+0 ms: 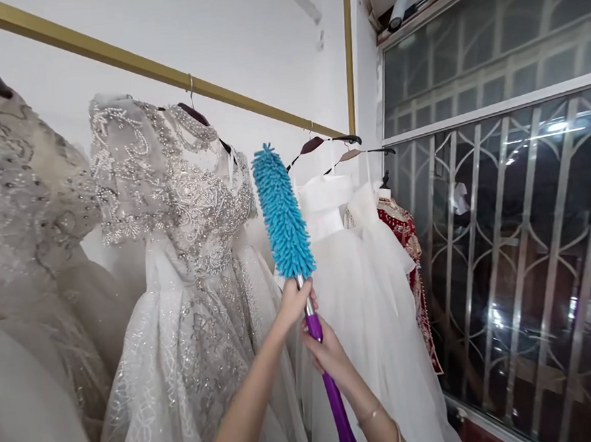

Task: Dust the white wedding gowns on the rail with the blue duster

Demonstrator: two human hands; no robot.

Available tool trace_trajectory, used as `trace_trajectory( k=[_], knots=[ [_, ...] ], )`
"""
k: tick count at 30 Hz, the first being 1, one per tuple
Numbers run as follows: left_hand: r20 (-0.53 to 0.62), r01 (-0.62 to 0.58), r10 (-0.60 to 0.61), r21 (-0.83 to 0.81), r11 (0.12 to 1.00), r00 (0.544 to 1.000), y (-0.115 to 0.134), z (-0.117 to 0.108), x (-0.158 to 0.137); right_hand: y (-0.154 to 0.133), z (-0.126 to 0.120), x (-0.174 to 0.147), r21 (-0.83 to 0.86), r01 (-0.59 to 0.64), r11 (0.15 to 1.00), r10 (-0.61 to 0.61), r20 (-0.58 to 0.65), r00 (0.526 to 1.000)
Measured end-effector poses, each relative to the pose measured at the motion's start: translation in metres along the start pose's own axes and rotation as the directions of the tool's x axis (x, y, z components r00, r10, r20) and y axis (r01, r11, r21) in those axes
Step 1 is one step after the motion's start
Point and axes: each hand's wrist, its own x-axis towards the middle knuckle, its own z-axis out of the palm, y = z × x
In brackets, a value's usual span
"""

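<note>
- Low in the middle of the frame, the right hand [328, 352] wraps the purple handle [333, 395] of a duster, its fingers closed around the grip from the right side.
- Just above it, the left hand [294, 302] holds the metal neck where handle meets head; its fingers seem pinched on the neck, though the back of the hand hides most of them.
- The duster's blue fluffy head [281, 212] stands tilted slightly left at centre frame, in front of the gowns and between two of them.
- Left of the head hangs a beaded silver gown [184, 208]; whether the head touches it cannot be told.
- Right of the head hangs a plain white tulle gown [364, 277], with a red embroidered garment [406, 234] behind it.
- At the far left edge is another beaded gown [19, 211].
- All hang from a gold rail [115, 56] crossing the upper left.
- A barred window [517, 247] fills the right side.
</note>
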Motion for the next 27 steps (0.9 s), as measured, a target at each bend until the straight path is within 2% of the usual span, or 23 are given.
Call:
trace_trajectory(
  k=[2, 5, 7, 10, 14, 18, 20, 22, 25, 27],
  knots=[
    [-0.031, -0.018, 0.018, 0.006, 1.0, 0.999, 0.006, -0.008, 0.017, -0.012, -0.001, 0.02, 0.017, -0.039, 0.999, 0.038, 0.078, 0.996],
    [-0.098, 0.017, -0.017, -0.004, 1.0, 0.995, -0.01, -0.017, 0.033, -0.01, -0.006, 0.04, 0.011, -0.119, 0.993, 0.116, 0.162, 0.98],
    [-0.132, 0.064, -0.066, -0.019, 0.998, 0.989, -0.03, -0.018, 0.039, 0.003, -0.012, 0.047, -0.022, -0.147, 0.989, 0.149, 0.152, 0.977],
    [-0.15, 0.093, -0.099, -0.046, 0.995, 0.984, -0.05, -0.014, 0.047, 0.021, -0.019, 0.056, -0.074, -0.122, 0.99, 0.128, 0.087, 0.988],
    [-0.116, 0.027, -0.035, -0.067, 0.997, 0.993, -0.036, -0.01, 0.064, 0.018, -0.02, 0.073, -0.107, -0.046, 0.993, 0.052, 0.046, 0.998],
    [-0.122, -0.045, 0.032, -0.103, 0.994, 0.992, -0.024, -0.008, 0.071, 0.008, -0.027, 0.084, -0.142, -0.034, 0.989, 0.051, 0.115, 0.992],
    [-0.138, -0.043, 0.024, -0.132, 0.99, 0.99, -0.037, -0.003, 0.066, 0.016, -0.037, 0.081, -0.171, -0.069, 0.983, 0.097, 0.16, 0.982],
    [-0.138, -0.01, -0.011, -0.154, 0.988, 0.99, -0.061, 0.006, 0.059, 0.034, -0.051, 0.072, -0.204, -0.085, 0.975, 0.117, 0.149, 0.982],
    [-0.091, 0.043, -0.059, -0.176, 0.984, 0.994, -0.095, 0.028, 0.053, 0.061, -0.075, 0.058, -0.262, -0.046, 0.964, 0.056, 0.033, 0.998],
    [-0.028, 0.053, -0.059, -0.187, 0.981, 0.998, -0.105, 0.044, 0.056, 0.069, -0.091, 0.054, -0.321, -0.028, 0.947, 0.01, -0.057, 0.998]
  ],
)
